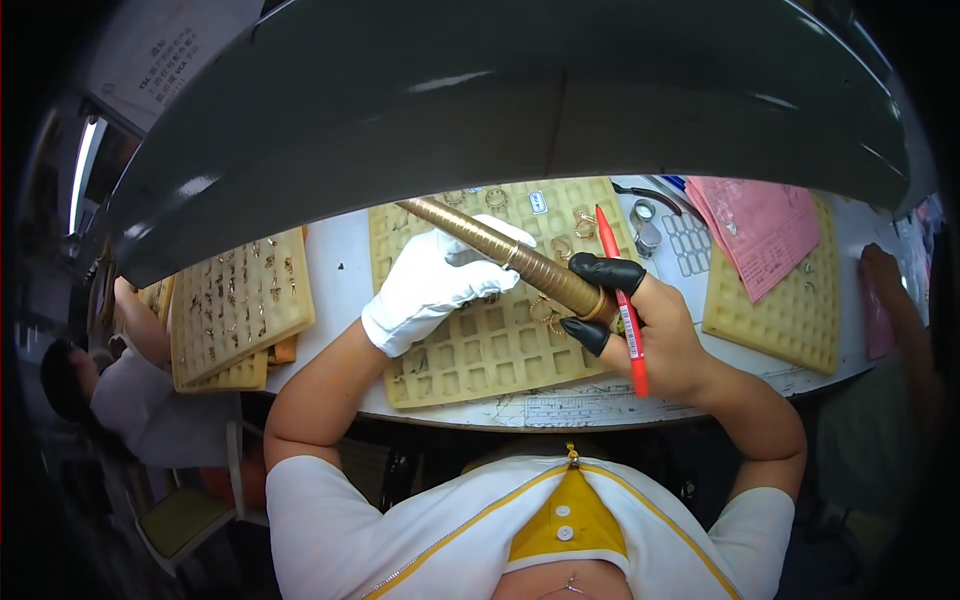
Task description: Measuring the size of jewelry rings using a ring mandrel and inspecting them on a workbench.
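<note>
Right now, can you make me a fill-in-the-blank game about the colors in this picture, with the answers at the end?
1. The glove on the left hand is ____.
2. The right hand holds the ridged rod and a pen that is mostly ____.
3. The right hand's fingertip covers are ____.
4. The papers lying on the right-hand tray are ____.

Answers: white; red; black; pink.
</note>
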Demonstrator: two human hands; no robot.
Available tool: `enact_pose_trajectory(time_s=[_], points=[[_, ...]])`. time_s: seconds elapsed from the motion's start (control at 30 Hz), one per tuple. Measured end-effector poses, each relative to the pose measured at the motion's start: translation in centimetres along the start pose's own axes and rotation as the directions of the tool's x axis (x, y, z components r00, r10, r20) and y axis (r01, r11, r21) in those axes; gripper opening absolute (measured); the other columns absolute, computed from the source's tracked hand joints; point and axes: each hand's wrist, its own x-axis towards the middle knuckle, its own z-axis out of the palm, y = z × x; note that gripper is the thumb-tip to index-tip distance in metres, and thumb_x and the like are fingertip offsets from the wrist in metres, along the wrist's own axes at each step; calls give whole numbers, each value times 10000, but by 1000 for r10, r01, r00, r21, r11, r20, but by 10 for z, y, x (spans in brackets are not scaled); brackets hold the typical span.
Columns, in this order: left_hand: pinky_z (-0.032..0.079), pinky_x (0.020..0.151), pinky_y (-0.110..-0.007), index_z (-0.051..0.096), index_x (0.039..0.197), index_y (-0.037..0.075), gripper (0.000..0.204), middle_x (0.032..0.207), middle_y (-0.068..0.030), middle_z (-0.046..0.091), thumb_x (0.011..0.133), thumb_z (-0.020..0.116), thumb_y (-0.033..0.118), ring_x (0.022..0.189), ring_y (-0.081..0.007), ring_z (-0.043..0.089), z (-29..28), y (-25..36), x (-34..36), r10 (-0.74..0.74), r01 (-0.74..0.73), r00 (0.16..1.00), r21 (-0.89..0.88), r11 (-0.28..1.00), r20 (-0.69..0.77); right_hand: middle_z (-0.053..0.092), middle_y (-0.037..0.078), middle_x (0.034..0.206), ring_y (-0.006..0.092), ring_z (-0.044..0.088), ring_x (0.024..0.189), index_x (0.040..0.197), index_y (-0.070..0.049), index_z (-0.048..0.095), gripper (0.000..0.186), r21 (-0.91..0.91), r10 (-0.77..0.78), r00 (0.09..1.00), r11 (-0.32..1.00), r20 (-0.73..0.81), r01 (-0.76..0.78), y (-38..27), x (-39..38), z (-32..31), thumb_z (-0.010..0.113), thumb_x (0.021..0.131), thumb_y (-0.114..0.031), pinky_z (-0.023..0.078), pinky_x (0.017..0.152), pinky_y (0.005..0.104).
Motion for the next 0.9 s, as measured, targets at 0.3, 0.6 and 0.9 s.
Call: enact_pose_trajectory(time_s=[0.3,0.6,0.9], points=[[462,935,-331,620,1164,42,412,1141,-64,640,805,749,199,1053,-169,588,-3,-1,2,1,-2,1000,61,998,24,636,137,926,176,616,757,1215,-11,534,495,65,63,998,996,10,-64,-2,2,0,728,762,-65,489,704,288],[477,896,-301,584,1225,36,494,1158,-67,622,791,766,185,1056,-155,575,1,3,0,-27,27,1000,43,999,0,597,138,856,189,588,662,1229,-10,537,528,-10,24,1000,1000,1,-24,-1,1,-2,693,725,-1,481,628,291],[495,834,-288,617,1128,42,353,1021,-56,640,825,728,186,919,-143,618,9,4,-4,74,-68,994,73,995,-83,602,157,840,245,623,639,1226,30,517,559,-338,-193,980,921,38,195,4,-1,-7,716,704,33,500,597,312]])
